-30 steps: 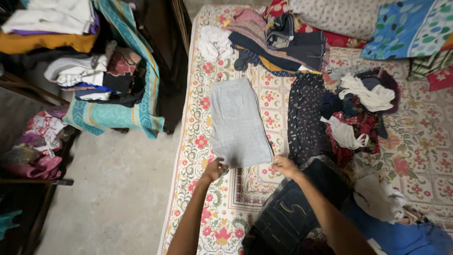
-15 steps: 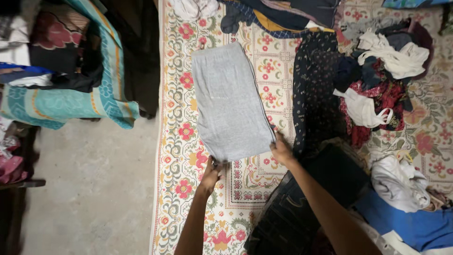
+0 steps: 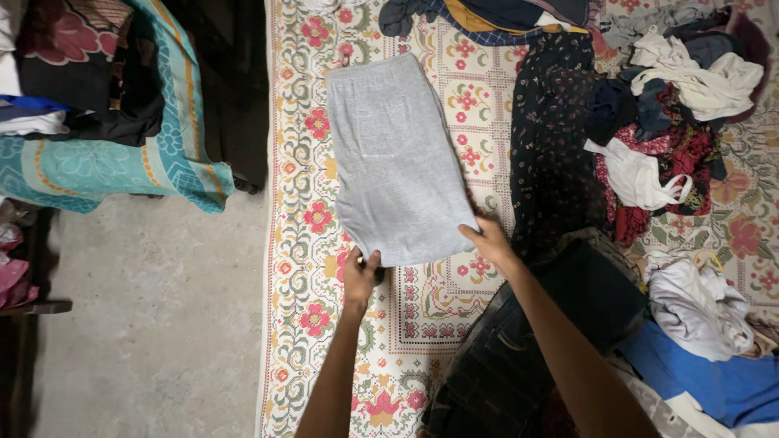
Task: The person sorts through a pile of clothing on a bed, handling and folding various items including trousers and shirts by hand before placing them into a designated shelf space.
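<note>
Left hand (image 3: 359,276): it pinches the near left corner of the grey cloth (image 3: 395,158), the grip clenched on the edge.
Right hand (image 3: 489,241): it grasps the near right corner of the same cloth, fingers closed on the hem.
Grey cloth: it lies flat and folded on the bed sheet (image 3: 422,316), which has flowers; its far end points away from the person.
Dark dotted garment (image 3: 552,154): just to the right of the grey cloth, spread flat.
Clothes pile (image 3: 673,113): further right of the grey cloth, white, red and dark pieces mixed.
Dark jeans (image 3: 503,365): near the person, under the right forearm.
Floor (image 3: 154,324): to the left of the bed, grey concrete.
</note>
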